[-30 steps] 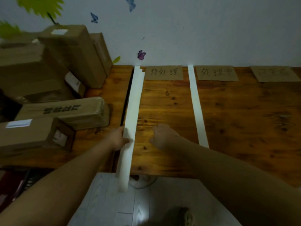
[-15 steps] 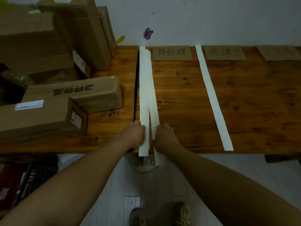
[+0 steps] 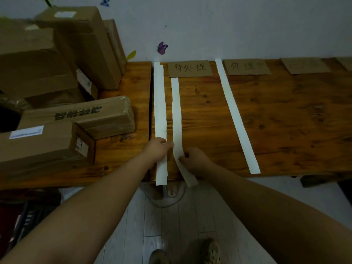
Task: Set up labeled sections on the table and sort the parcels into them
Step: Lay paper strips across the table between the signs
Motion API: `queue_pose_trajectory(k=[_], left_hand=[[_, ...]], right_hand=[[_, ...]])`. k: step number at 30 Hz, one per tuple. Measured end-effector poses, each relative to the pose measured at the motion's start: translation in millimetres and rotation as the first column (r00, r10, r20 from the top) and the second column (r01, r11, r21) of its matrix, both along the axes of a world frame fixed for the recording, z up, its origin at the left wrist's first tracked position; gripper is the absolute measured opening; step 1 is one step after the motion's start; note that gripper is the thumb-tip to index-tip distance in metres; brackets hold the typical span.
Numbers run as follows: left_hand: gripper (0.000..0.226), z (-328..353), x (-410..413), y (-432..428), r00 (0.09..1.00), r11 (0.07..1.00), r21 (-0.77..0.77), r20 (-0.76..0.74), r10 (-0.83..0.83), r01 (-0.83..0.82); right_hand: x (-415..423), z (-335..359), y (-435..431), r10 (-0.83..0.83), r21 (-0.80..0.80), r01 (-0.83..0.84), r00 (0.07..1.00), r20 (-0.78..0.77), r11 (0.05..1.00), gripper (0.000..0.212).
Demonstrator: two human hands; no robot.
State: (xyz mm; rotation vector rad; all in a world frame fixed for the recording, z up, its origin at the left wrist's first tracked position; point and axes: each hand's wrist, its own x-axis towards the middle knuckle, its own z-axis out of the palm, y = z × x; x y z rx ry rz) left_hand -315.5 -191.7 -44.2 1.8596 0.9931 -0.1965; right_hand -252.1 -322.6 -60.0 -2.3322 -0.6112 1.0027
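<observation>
Three long white paper strips lie front to back on the wooden table [image 3: 285, 115]. My left hand [image 3: 157, 149] rests on the leftmost strip [image 3: 159, 103] near the table seam, fingers curled over its edge. My right hand [image 3: 196, 160] pinches the lower part of a second strip [image 3: 176, 111], which bends off the front edge. A third strip [image 3: 235, 113] lies further right. Handwritten cardboard labels [image 3: 190, 68] [image 3: 246, 67] [image 3: 304, 65] line the back edge. Brown parcels [image 3: 76, 117] [image 3: 45, 147] are piled at the left.
More cardboard boxes [image 3: 82, 46] are stacked against the wall at the back left. A dark seam [image 3: 150, 111] splits the tabletop. Butterfly stickers [image 3: 162, 48] mark the wall. My shoes [image 3: 209, 250] stand on the grey plank floor below, near a cable loop.
The bundle of strips was laid flat and split. My right hand has pulled one strip away to the right of the one under my left hand.
</observation>
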Motion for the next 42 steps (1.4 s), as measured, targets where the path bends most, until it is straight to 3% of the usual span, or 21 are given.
queue_pose_trajectory(k=[3,6,10,13,18,21,24,29,34,38,40,42], left_hand=[[0.026,23,12,-5,0.954,0.871,-0.425,0.05,0.296,-0.248],[0.008,46,24,-10,0.899,0.778,-0.546,0.097,0.428,-0.311],[0.008,86,45,-37,0.919,0.808,-0.562,0.199,0.341,-0.178],[0.007,116,67,-65,0.913,0.822,-0.564,0.293,0.283,-0.074],[0.01,159,122,-112,0.86,0.852,-0.52,0.404,0.311,-0.064],[0.016,172,160,-157,0.868,0.872,-0.489,0.436,0.238,0.006],[0.007,186,199,-201,0.866,0.905,-0.423,0.468,0.174,0.047],[0.004,201,259,-238,0.835,0.91,-0.413,0.51,0.207,0.027],[0.013,188,310,-259,0.861,0.919,-0.386,0.491,0.133,0.079],[0.021,174,361,-250,0.863,0.919,-0.389,0.484,0.147,0.062],[0.023,166,390,-240,0.869,0.925,-0.375,0.477,0.133,0.065],[0.023,156,420,-233,0.879,0.928,-0.365,0.464,0.109,0.078]], right_hand=[[3,30,-9,0.102,0.086,-0.098,0.994,-0.047,0.991,0.023],[6,57,-30,0.159,0.067,-0.153,0.983,-0.089,0.986,0.026],[12,93,-61,-0.017,0.195,0.029,0.998,-0.063,0.98,0.009],[27,120,-84,-0.183,0.3,0.167,0.983,0.027,0.939,0.014],[66,147,-153,-0.121,0.193,0.106,0.99,0.066,0.976,0.015],[104,160,-194,-0.21,0.271,0.182,0.975,0.075,0.945,0.016],[142,170,-232,-0.271,0.345,0.216,0.955,0.119,0.913,0.013],[191,162,-292,-0.164,0.2,0.133,0.976,0.144,0.971,0.022],[243,155,-299,-0.253,0.287,0.207,0.958,0.134,0.935,0.014],[286,134,-293,-0.245,0.205,0.214,0.96,0.139,0.955,0.017],[310,122,-293,-0.256,0.163,0.234,0.958,0.129,0.959,0.006],[335,112,-292,-0.284,0.135,0.268,0.952,0.114,0.954,0.02]])
